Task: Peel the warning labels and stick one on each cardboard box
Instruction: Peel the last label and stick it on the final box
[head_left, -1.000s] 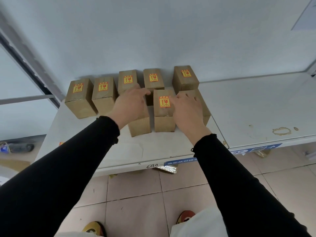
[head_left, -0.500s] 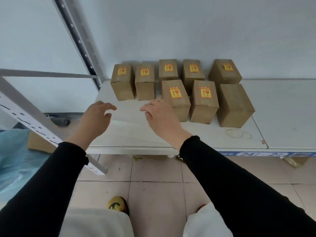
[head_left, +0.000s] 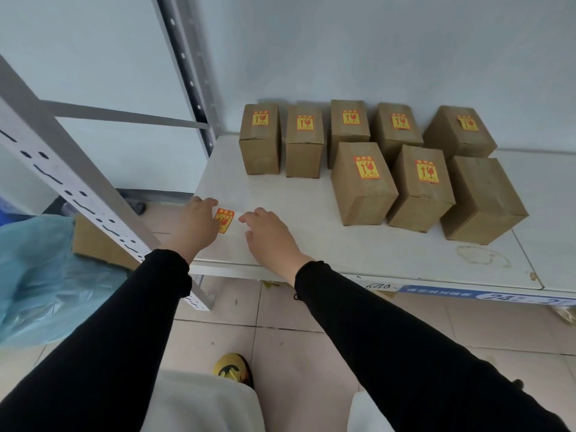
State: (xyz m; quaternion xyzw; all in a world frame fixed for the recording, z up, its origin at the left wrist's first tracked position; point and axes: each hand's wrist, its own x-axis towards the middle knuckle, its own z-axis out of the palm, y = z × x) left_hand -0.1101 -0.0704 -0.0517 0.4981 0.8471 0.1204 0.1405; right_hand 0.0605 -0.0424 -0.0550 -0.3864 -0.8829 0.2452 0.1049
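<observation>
Several brown cardboard boxes stand on the white shelf (head_left: 311,244). Seven carry a yellow-and-red warning label on top, such as the front one (head_left: 363,182). The front right box (head_left: 480,194) has a bare top. Near the shelf's front left corner lies a white backing strip with one warning label (head_left: 225,218) on it. My left hand (head_left: 199,224) lies over the strip's left end and hides part of the label. My right hand (head_left: 269,236) has curled fingers, with its fingertips at the strip's right end. Whether they pinch the strip is unclear.
A grey perforated shelf upright (head_left: 78,194) slants across the left, just beside my left arm. A blue plastic bag (head_left: 37,275) and a cardboard box (head_left: 96,244) sit on the floor to the left. The wall is right behind the boxes.
My hands left the front boxes and moved left and down to the label strip at the shelf's front left corner. The view swung left with them.
</observation>
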